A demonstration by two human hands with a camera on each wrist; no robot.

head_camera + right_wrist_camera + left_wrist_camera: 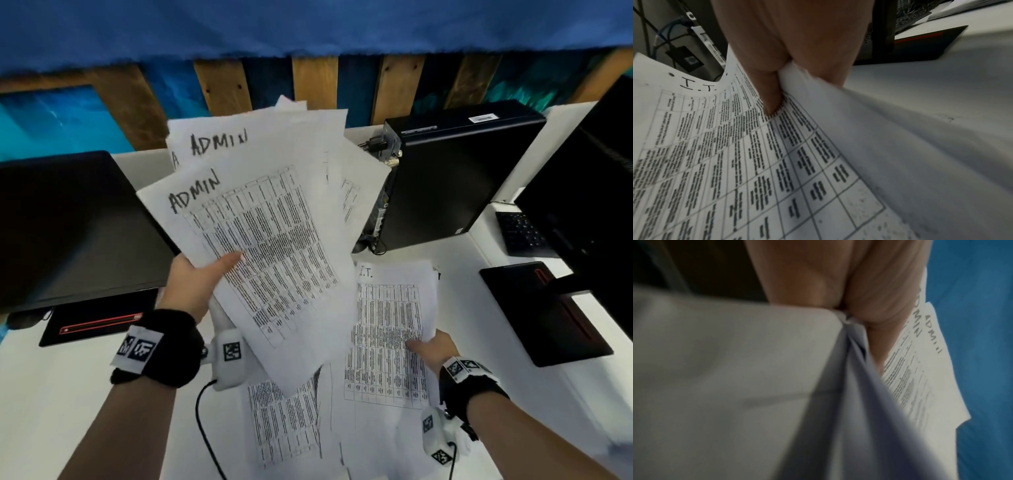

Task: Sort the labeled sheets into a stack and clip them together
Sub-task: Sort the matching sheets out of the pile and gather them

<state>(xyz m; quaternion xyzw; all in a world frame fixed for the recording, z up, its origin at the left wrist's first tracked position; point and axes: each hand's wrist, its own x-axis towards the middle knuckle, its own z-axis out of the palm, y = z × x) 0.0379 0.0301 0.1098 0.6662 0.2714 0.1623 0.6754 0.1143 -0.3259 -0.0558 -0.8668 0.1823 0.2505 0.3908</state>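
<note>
A person's left hand grips a loose fan of sheets marked ADMIN at the centre of the head view, thumb across the front page and fingers curled behind. At lower right the right hand pinches the edge of a sheet labelled I.T., which is curled up off the white table. Sorting looks partly done: several ADMIN pages are gathered but not squared, and more printed sheets lie on the table at bottom centre. No clip is visible in any view, so clipping appears still ahead. The labels of the bottom sheets are covered by the fan, the number of pages held cannot be counted, and the left wrist view is blurred. A black computer tower stands at upper right.
</note>
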